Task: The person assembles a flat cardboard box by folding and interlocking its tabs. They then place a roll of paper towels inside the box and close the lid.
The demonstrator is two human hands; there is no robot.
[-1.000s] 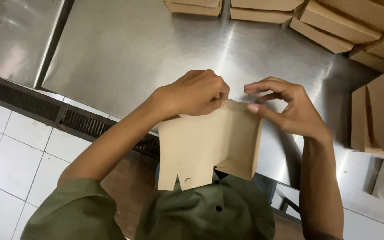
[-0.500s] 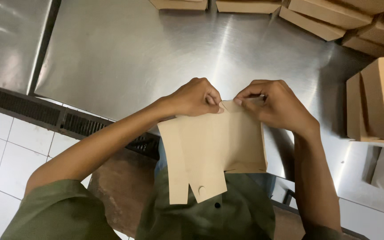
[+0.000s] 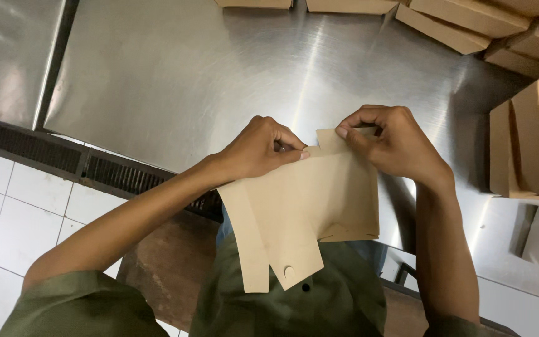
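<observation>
Seen from above: a flat brown cardboard blank (image 3: 307,218), held over the near edge of a steel desk (image 3: 176,75). Left hand (image 3: 257,150) pinching the blank's top edge, thumb and fingers together on the card. Right hand (image 3: 394,143) clamped on a small flap at the top right corner, fingers curled over it. Lower part of the blank hanging toward a green shirt (image 3: 294,306), with a rounded tab at the bottom. Along the far edge of the desk, a row of folded boxes (image 3: 463,25). At the right edge, two more boxes (image 3: 531,143) standing upright. White tiled floor (image 3: 14,212) to the left, below a dark grate (image 3: 107,171).
</observation>
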